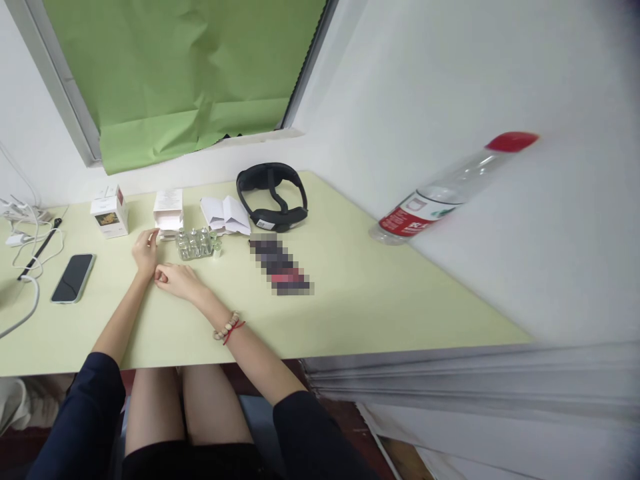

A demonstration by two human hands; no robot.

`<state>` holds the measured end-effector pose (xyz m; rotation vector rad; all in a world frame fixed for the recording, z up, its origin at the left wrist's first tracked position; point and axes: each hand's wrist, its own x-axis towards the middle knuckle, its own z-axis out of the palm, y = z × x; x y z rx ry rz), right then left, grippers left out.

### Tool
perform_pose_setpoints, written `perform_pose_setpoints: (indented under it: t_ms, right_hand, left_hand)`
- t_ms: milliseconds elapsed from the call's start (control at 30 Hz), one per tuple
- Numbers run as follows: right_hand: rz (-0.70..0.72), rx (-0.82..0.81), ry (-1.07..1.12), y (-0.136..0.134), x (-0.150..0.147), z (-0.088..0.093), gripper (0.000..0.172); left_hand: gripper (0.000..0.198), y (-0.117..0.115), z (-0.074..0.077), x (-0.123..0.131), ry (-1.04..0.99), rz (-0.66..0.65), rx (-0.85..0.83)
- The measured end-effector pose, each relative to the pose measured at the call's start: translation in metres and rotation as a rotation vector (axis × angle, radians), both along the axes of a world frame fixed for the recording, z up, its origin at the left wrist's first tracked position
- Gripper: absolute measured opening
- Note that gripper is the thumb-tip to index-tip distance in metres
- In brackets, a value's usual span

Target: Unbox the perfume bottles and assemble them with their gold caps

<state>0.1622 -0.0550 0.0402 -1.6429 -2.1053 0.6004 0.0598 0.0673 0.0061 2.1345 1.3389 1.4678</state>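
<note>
My left hand rests on the table with loosely bent, outstretched fingers. Its fingertips are at the near left corner of an open white box; whether they touch it I cannot tell. My right hand lies just below, fingers curled in and nothing visible in them, close to my left wrist. Right of the left hand stands a cluster of several small clear glass bottles. A small bottle with a greenish top is at the cluster's right end. Behind the cluster lies an unfolded white carton.
A printed white box and a phone are on the left, near white cables. A black headset sits at the back. A blurred-out dark object lies mid-table. A red-capped plastic bottle stands by the right wall.
</note>
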Motion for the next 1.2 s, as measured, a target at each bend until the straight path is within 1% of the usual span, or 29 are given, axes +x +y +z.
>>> perform_pose_setpoints:
  t_ms: [233, 333, 400, 533, 600, 667, 733, 767, 833, 900, 967, 1033, 1100, 1167, 1200]
  right_hand:
    - [-0.008, 0.006, -0.005, 0.0, 0.0, 0.0, 0.012]
    - [-0.008, 0.0, 0.001, 0.0, -0.001, 0.0, 0.012]
    - [-0.002, -0.008, 0.008, 0.0, -0.001, 0.0, 0.012]
    - [-0.006, -0.013, 0.027, 0.0, -0.001, -0.001, 0.012]
    - [-0.012, -0.011, 0.036, -0.001, 0.0, -0.001, 0.012]
    - [-0.015, -0.011, 0.045, -0.002, 0.0, -0.001, 0.011]
    - [-0.017, -0.014, 0.055, -0.003, 0.001, -0.001, 0.012]
    - [-0.017, -0.015, 0.058, -0.004, 0.001, 0.0, 0.012]
    - [-0.015, -0.02, 0.054, -0.004, 0.0, 0.002, 0.012]
    - [-0.011, -0.022, 0.042, -0.003, 0.0, 0.002, 0.012]
    - [-0.009, -0.015, 0.033, -0.002, 0.0, 0.002, 0.013]
    - [-0.003, 0.006, 0.029, 0.0, -0.001, 0.001, 0.012]
    - [0.003, 0.022, 0.024, 0.002, -0.001, -0.001, 0.012]
    - [0.005, 0.034, 0.017, 0.004, -0.001, -0.002, 0.012]
    - [0.004, 0.04, 0.014, 0.005, -0.001, -0.002, 0.013]
  left_hand:
    - [0.021, 0.001, -0.003, 0.001, 0.052, -0.058, 0.037]
    - [0.021, -0.002, -0.002, 0.003, 0.058, -0.042, 0.043]
    - [0.021, -0.005, 0.0, 0.004, 0.048, 0.012, 0.036]
    - [0.03, -0.007, 0.005, 0.003, -0.004, 0.211, 0.02]
    - [0.039, -0.005, 0.008, 0.001, -0.058, 0.318, 0.01]
    - [0.052, -0.001, 0.01, -0.002, -0.105, 0.434, -0.018]
    - [0.066, 0.002, 0.012, -0.005, -0.105, 0.524, -0.043]
    - [0.072, 0.004, 0.013, -0.007, -0.082, 0.541, -0.05]
    - [0.079, 0.008, 0.015, -0.009, -0.012, 0.528, -0.046]
    - [0.083, 0.014, 0.016, -0.012, 0.04, 0.51, -0.04]
    - [0.087, 0.024, 0.016, -0.017, 0.045, 0.534, -0.049]
    - [0.089, 0.038, 0.015, -0.023, 0.007, 0.626, -0.085]
    - [0.081, 0.053, 0.013, -0.029, -0.072, 0.727, -0.149]
    - [0.07, 0.066, 0.01, -0.036, -0.108, 0.759, -0.186]
    - [0.067, 0.071, 0.009, -0.038, -0.114, 0.743, -0.194]
